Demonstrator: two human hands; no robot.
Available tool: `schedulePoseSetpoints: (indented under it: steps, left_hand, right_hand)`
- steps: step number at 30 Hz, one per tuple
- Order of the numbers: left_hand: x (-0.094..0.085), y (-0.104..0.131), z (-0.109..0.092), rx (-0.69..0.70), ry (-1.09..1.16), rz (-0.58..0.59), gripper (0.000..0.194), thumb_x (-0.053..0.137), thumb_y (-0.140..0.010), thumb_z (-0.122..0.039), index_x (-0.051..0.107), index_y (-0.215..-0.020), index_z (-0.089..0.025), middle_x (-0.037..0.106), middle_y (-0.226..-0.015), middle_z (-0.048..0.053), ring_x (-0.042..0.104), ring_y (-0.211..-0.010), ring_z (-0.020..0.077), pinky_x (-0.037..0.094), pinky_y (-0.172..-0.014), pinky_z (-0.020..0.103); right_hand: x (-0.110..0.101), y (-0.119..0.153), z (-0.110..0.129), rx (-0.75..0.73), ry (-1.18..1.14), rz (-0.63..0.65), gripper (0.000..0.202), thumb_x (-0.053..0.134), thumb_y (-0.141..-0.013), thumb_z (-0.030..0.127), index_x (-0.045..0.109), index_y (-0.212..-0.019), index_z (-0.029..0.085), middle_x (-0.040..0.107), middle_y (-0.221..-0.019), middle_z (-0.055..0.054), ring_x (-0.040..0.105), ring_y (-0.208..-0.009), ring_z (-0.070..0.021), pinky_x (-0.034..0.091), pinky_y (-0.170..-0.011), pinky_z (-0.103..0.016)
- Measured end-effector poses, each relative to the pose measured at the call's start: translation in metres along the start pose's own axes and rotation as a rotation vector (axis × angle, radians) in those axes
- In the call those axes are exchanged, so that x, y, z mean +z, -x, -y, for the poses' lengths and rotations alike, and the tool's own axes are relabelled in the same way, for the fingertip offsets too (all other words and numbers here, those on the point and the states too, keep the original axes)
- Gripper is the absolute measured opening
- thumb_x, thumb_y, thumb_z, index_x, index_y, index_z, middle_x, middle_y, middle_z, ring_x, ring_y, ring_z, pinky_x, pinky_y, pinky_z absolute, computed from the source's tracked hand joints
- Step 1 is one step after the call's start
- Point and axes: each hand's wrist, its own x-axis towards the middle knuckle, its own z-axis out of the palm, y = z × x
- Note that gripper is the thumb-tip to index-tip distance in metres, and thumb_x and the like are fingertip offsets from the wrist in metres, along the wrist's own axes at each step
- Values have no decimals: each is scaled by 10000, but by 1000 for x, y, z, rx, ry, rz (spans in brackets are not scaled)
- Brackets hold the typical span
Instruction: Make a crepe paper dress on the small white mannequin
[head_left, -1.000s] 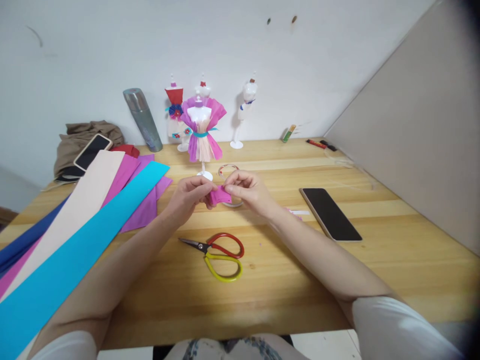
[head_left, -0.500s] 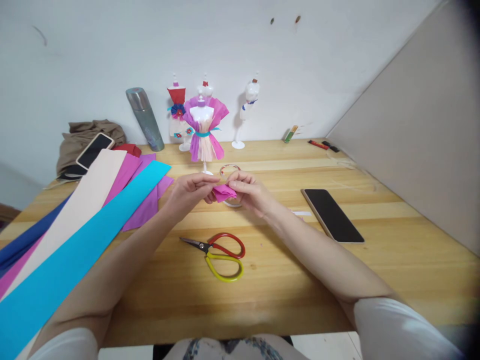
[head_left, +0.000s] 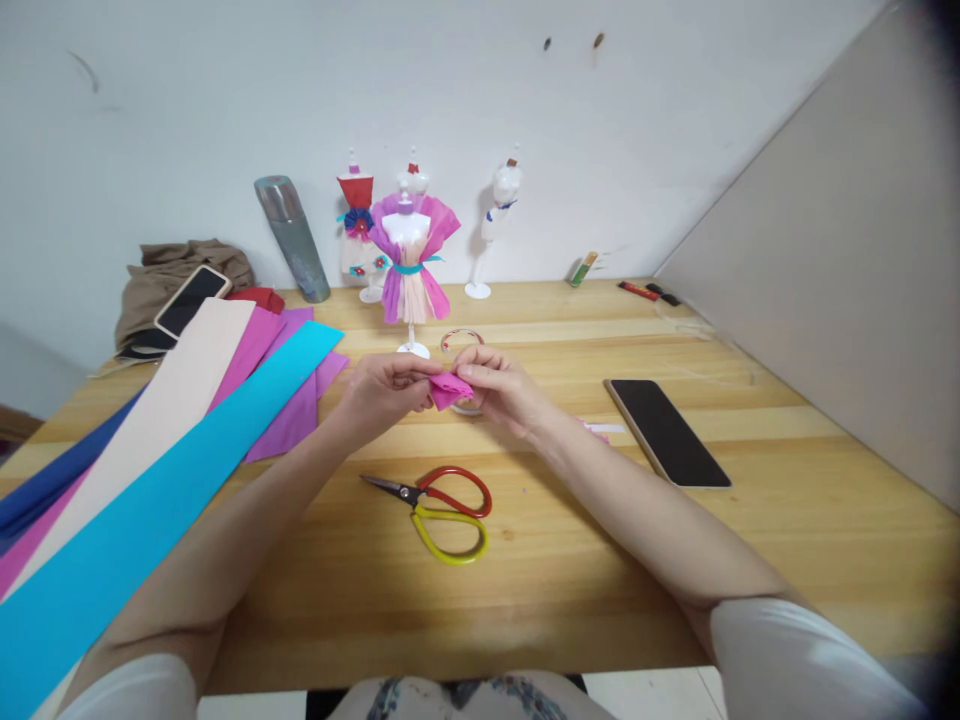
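Head view: small magenta crepe-like piece (head_left: 450, 390), more bunched than a second ago, is pinched by bare left hand (head_left: 384, 390) and right hand (head_left: 504, 388) above pale wooden table (head_left: 570, 580), beyond red-and-yellow-handled metal scissors (head_left: 409, 495), so folding is apparently being advanced.

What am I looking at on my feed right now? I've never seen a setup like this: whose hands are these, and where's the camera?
There is no machine here: these are a person's own bare hands, seen from a camera worn on the head, looking forward and down. The left hand and right hand hold a folded pink piece between them, above a wooden table. Nearer the person lie scissors with one red and one yellow handle. Coloured strips are piled at the left; a phone lies at the right. Behind the hands stand small mannequins, some dressed, with a grey bottle to their left.
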Motion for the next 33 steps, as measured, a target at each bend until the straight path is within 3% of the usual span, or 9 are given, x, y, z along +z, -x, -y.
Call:
schedulePoseSetpoints:
  steps: [6, 15, 21, 24, 29, 33]
  left_hand:
    - [1, 2, -4, -83, 42, -22, 134, 750, -647, -138, 790, -775, -138, 698, -543, 9, 631, -476, 119, 534, -496, 219]
    - [-5, -3, 0, -140, 218, 16, 189, 849, -583, -203, 761, -737, -138, 696, -539, 21, 621, -467, 113, 516, -489, 209]
    - [-9, -6, 2, -229, 281, 53, 155, 804, -583, -192, 726, -705, -135, 669, -517, 26, 612, -461, 121, 487, -464, 207]
    - [-10, -6, 3, -240, 290, 42, 192, 795, -616, -268, 723, -728, -129, 669, -536, 33, 618, -466, 133, 496, -460, 221]
    - [-6, -5, 4, -304, 168, 44, 394, 862, -635, -468, 714, -775, -131, 689, -569, 50, 631, -464, 141, 496, -446, 220]
    - [-6, -4, 4, -309, -9, 113, 376, 881, -647, -456, 681, -673, -138, 638, -485, 34, 590, -414, 122, 447, -408, 195]
  right_hand:
    - [-1, 2, 2, -1, 72, -12, 313, 944, -603, 394, 721, -720, 208, 688, -680, 12, 624, -618, -129, 537, -626, -273]
    - [1, -2, 3, -91, 209, -14, 308, 937, -598, 370, 691, -686, 208, 634, -609, 44, 531, -544, -94, 435, -558, -250]
    - [-1, -1, 4, -104, 343, -7, 298, 911, -631, 387, 690, -706, 202, 648, -611, 36, 524, -528, -100, 405, -547, -268]
    - [-1, -1, 6, -128, 384, -16, 276, 902, -636, 370, 695, -702, 200, 642, -619, 38, 519, -537, -96, 389, -553, -271]
    - [2, 1, 10, -154, 432, -8, 231, 868, -658, 344, 686, -683, 203, 622, -612, 36, 505, -548, -97, 376, -562, -272]
    - [5, 4, 11, -121, 461, 4, 226, 851, -664, 354, 678, -683, 210, 570, -570, 51, 450, -513, -89, 319, -518, -251]
